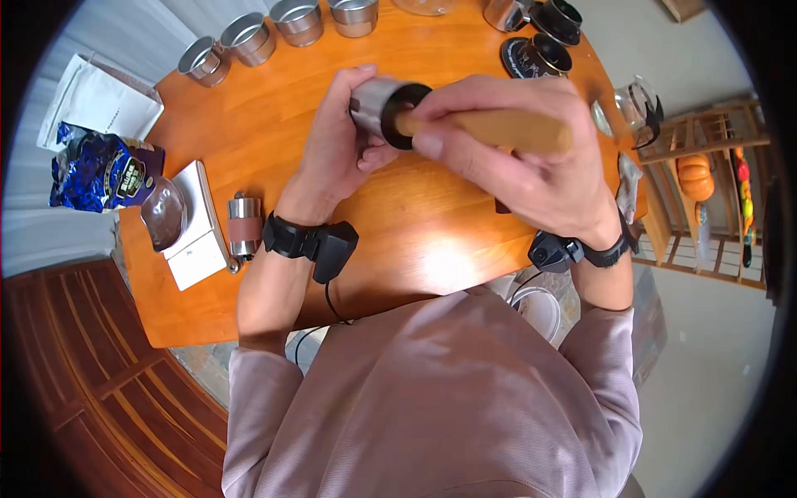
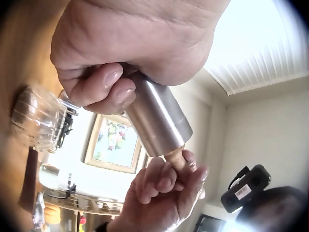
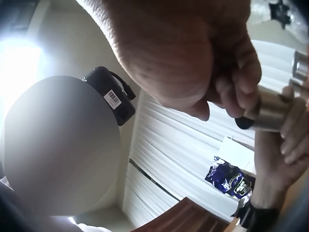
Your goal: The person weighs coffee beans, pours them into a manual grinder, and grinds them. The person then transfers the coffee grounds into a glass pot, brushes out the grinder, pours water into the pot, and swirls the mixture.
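Note:
A brushed steel cylinder (image 1: pixel 374 106) with a dark open mouth is held on its side in front of me. My left hand (image 1: pixel 330 145) grips it round the body, its mouth turned toward the right hand. With thumb and fingers my right hand (image 1: pixel 544 178) pinches a pale wooden-handled tool (image 1: pixel 519 131). The tool's narrow end goes into the cylinder's mouth, so its tip is hidden. In the left wrist view the wooden shaft (image 2: pixel 175 158) emerges from the end of the steel cylinder (image 2: pixel 161 121). The right wrist view has the cylinder (image 3: pixel 270 113) just beyond the right fingers.
Several steel cups (image 1: pixel 247 40) line the table's far edge. At left are a white bag (image 1: pixel 104 100), a blue coffee bag (image 1: pixel 108 170), a clear dish (image 1: pixel 163 214), a white flat device (image 1: pixel 199 257) and a hand grinder (image 1: pixel 245 226). Black cups (image 1: pixel 544 58) and a glass pot (image 1: pixel 635 108) stand at right.

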`<control>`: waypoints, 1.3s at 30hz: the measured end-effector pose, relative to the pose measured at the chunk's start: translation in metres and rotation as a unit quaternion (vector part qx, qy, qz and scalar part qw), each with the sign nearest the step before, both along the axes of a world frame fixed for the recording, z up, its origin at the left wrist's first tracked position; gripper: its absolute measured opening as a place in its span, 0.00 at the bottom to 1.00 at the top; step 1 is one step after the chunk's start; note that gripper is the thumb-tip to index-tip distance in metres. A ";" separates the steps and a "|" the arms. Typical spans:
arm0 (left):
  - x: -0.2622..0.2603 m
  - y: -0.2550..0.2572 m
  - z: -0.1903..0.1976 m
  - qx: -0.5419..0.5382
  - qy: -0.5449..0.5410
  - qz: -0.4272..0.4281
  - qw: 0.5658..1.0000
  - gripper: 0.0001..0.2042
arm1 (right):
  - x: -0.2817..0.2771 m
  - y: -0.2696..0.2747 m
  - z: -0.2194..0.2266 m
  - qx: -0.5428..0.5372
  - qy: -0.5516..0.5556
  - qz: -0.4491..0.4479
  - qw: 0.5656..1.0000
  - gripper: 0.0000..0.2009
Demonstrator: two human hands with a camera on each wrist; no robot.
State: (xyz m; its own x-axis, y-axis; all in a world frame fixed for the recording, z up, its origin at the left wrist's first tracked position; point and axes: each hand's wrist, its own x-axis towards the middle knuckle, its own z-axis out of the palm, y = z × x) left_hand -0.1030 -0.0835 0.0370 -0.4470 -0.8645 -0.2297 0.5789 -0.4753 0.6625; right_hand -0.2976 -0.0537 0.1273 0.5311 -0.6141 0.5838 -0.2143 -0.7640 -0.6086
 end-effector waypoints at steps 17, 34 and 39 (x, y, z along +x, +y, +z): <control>0.002 -0.007 -0.004 -0.093 -0.176 0.063 0.978 0.22 | -0.079 0.026 -0.046 0.180 -0.382 -0.204 0.883 0.13; -0.066 -0.037 0.020 -0.425 -0.540 0.123 0.716 0.14 | -0.094 0.034 -0.142 0.334 -0.644 -0.127 0.676 0.17; -0.074 -0.028 0.021 -0.467 -0.557 0.103 0.679 0.13 | -0.077 0.043 -0.121 0.285 -0.549 -0.238 0.749 0.15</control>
